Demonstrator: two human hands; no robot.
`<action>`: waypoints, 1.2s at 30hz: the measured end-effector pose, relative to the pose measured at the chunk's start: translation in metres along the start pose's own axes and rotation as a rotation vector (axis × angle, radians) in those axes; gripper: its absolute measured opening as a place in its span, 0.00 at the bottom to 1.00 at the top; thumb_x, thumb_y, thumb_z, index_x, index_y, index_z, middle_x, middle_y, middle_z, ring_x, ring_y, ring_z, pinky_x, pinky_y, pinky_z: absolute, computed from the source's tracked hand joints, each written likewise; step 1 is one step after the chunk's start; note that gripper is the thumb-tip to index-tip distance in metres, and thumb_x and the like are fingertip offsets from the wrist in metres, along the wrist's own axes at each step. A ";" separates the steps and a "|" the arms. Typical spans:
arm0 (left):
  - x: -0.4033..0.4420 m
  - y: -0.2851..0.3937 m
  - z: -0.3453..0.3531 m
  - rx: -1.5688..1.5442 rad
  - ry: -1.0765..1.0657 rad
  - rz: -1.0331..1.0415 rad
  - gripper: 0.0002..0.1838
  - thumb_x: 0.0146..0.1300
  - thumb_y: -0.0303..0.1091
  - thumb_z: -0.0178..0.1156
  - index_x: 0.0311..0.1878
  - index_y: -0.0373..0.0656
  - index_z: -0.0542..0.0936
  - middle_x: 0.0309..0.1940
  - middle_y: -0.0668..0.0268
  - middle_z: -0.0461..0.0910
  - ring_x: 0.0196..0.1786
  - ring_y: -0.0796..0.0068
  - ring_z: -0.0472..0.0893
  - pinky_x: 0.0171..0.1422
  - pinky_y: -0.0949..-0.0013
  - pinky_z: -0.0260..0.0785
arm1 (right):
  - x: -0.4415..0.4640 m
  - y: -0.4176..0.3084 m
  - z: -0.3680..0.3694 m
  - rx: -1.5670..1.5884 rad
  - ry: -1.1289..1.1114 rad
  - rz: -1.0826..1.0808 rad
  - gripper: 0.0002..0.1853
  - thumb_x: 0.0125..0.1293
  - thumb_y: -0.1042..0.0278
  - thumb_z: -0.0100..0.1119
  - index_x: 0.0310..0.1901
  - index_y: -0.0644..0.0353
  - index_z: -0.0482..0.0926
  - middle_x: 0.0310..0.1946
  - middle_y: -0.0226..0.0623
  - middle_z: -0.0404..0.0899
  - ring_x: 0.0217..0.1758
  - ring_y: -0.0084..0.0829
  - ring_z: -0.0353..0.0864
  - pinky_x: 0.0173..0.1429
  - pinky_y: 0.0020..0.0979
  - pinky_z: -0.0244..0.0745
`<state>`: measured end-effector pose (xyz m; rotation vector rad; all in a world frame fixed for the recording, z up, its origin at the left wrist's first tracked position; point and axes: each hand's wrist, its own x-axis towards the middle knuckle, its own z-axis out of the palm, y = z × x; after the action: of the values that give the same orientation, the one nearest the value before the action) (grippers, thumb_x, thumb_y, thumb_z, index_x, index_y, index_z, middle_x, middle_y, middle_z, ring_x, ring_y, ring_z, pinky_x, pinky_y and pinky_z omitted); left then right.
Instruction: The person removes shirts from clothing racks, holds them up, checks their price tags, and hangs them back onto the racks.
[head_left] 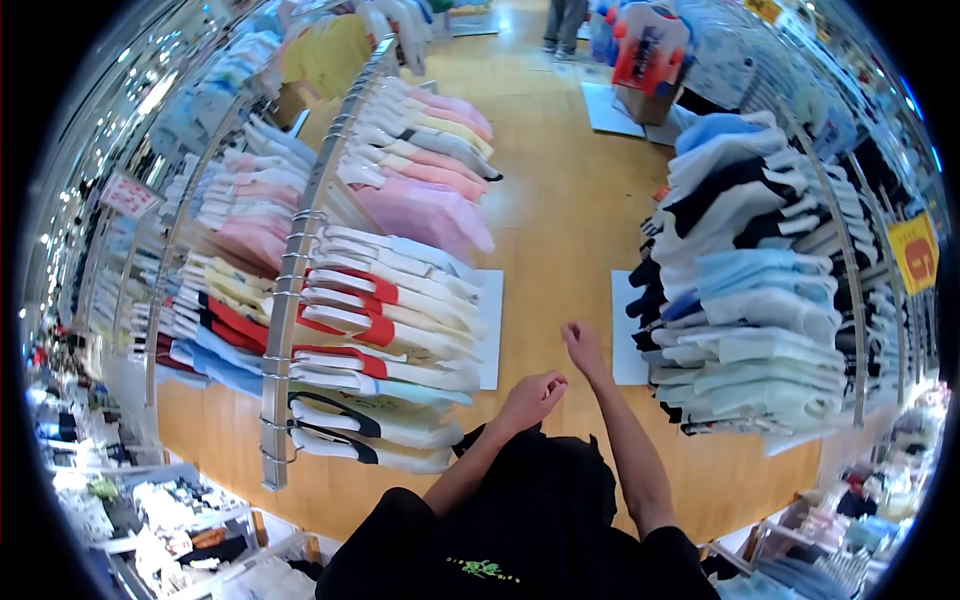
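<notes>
My left hand is in front of my dark shirt, its fingers curled into a loose fist with nothing visible in it. It is nearest to the striped-trim white shirts at the near end of the left rack. A little farther forward, over the wooden aisle floor, is my right hand. Its fingers are bent inward and nothing shows in them. The two hands are close together but apart, and neither touches a garment. Pale green shirts hang to the right of my right hand.
A metal rail runs along the left with cream, red and pink clothes. Light blue shirts hang on the right rack, near a yellow sign. Ahead, a person's legs stand on the wooden floor; a box sits right of them.
</notes>
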<state>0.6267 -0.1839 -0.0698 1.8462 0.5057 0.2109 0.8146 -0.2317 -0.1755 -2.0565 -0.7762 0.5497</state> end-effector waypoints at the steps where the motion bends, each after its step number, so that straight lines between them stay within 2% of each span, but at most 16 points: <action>1: 0.003 0.001 -0.005 0.020 0.023 -0.009 0.09 0.67 0.34 0.58 0.42 0.37 0.79 0.25 0.59 0.79 0.25 0.69 0.76 0.33 0.68 0.68 | 0.020 -0.050 -0.005 0.009 0.025 -0.105 0.14 0.66 0.61 0.58 0.40 0.65 0.81 0.33 0.48 0.83 0.38 0.45 0.83 0.43 0.39 0.76; 4: 0.017 -0.005 -0.016 0.010 0.118 -0.007 0.09 0.67 0.34 0.58 0.42 0.37 0.79 0.26 0.59 0.80 0.25 0.69 0.76 0.32 0.69 0.68 | 0.081 -0.164 -0.006 -0.019 0.078 -0.405 0.12 0.64 0.64 0.59 0.43 0.63 0.80 0.40 0.47 0.81 0.45 0.45 0.80 0.49 0.41 0.75; 6: 0.018 -0.005 -0.023 0.001 0.204 -0.066 0.09 0.67 0.35 0.58 0.42 0.38 0.79 0.26 0.60 0.80 0.24 0.70 0.76 0.32 0.70 0.69 | 0.103 -0.228 -0.004 -0.062 0.125 -0.641 0.12 0.64 0.64 0.59 0.44 0.63 0.78 0.40 0.44 0.80 0.44 0.45 0.79 0.48 0.40 0.74; 7: 0.015 -0.004 -0.026 -0.014 0.224 -0.082 0.09 0.67 0.35 0.58 0.42 0.38 0.79 0.26 0.60 0.80 0.24 0.70 0.76 0.32 0.70 0.69 | 0.109 -0.250 -0.002 -0.075 0.126 -0.703 0.12 0.63 0.64 0.60 0.45 0.62 0.78 0.41 0.44 0.79 0.44 0.44 0.79 0.49 0.39 0.74; 9: 0.019 -0.002 -0.039 -0.041 0.271 -0.138 0.10 0.66 0.37 0.58 0.42 0.40 0.79 0.29 0.58 0.82 0.29 0.63 0.81 0.35 0.64 0.72 | 0.128 -0.283 0.009 -0.079 0.118 -0.781 0.13 0.62 0.64 0.61 0.45 0.61 0.77 0.42 0.44 0.79 0.44 0.44 0.79 0.49 0.39 0.74; 11: 0.015 0.002 -0.046 -0.037 0.313 -0.190 0.09 0.66 0.35 0.59 0.42 0.40 0.79 0.28 0.59 0.82 0.28 0.65 0.81 0.35 0.65 0.72 | 0.138 -0.299 0.024 -0.162 0.201 -0.924 0.14 0.59 0.65 0.64 0.46 0.59 0.77 0.43 0.42 0.79 0.43 0.44 0.79 0.48 0.40 0.75; 17: 0.027 -0.006 -0.050 -0.095 0.521 -0.258 0.10 0.67 0.36 0.58 0.44 0.40 0.79 0.28 0.59 0.81 0.27 0.65 0.80 0.34 0.65 0.72 | 0.157 -0.317 0.059 -0.192 0.002 -0.988 0.15 0.57 0.63 0.65 0.43 0.59 0.76 0.35 0.41 0.80 0.41 0.42 0.80 0.46 0.42 0.74; 18: 0.032 -0.005 -0.051 -0.094 0.543 -0.257 0.10 0.67 0.36 0.58 0.44 0.40 0.79 0.28 0.59 0.81 0.27 0.65 0.80 0.34 0.65 0.71 | 0.158 -0.321 0.064 -0.182 -0.043 -0.946 0.17 0.58 0.64 0.65 0.47 0.59 0.76 0.34 0.42 0.80 0.41 0.42 0.80 0.46 0.42 0.74; 21: 0.054 -0.006 -0.049 -0.076 0.635 -0.268 0.10 0.67 0.36 0.58 0.43 0.40 0.79 0.29 0.59 0.81 0.27 0.66 0.80 0.34 0.66 0.71 | 0.165 -0.334 0.068 -0.008 -0.044 -1.014 0.14 0.58 0.68 0.65 0.45 0.62 0.78 0.37 0.46 0.81 0.42 0.47 0.80 0.45 0.43 0.75; 25: 0.083 0.001 -0.047 -0.079 0.734 -0.314 0.09 0.67 0.35 0.58 0.43 0.40 0.79 0.28 0.59 0.81 0.26 0.67 0.79 0.33 0.67 0.70 | 0.182 -0.352 0.060 0.053 -0.123 -1.052 0.15 0.59 0.69 0.63 0.48 0.62 0.78 0.38 0.44 0.82 0.41 0.47 0.81 0.46 0.42 0.75; 31: 0.122 0.014 -0.036 -0.175 0.859 -0.328 0.08 0.66 0.33 0.59 0.42 0.40 0.79 0.26 0.60 0.80 0.24 0.68 0.77 0.32 0.69 0.69 | 0.203 -0.365 0.057 0.017 -0.245 -1.092 0.15 0.61 0.68 0.62 0.49 0.63 0.78 0.42 0.44 0.83 0.42 0.45 0.82 0.44 0.42 0.76; 34: 0.125 0.016 -0.030 -0.168 0.876 -0.352 0.08 0.66 0.34 0.59 0.42 0.40 0.79 0.27 0.60 0.80 0.24 0.67 0.78 0.31 0.69 0.69 | 0.204 -0.359 0.058 -0.054 -0.278 -1.109 0.18 0.61 0.64 0.61 0.52 0.61 0.77 0.37 0.43 0.82 0.40 0.45 0.82 0.42 0.43 0.78; 36: 0.121 0.014 -0.031 -0.163 0.880 -0.335 0.08 0.66 0.34 0.58 0.43 0.41 0.80 0.28 0.60 0.81 0.24 0.66 0.79 0.31 0.67 0.70 | 0.199 -0.349 0.059 -0.186 -0.305 -1.068 0.15 0.62 0.63 0.60 0.48 0.60 0.77 0.36 0.43 0.82 0.38 0.45 0.82 0.42 0.43 0.77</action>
<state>0.7256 -0.1079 -0.0591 1.4108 1.3420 0.8198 0.8062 0.0970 0.0638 -1.4068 -1.9635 0.1618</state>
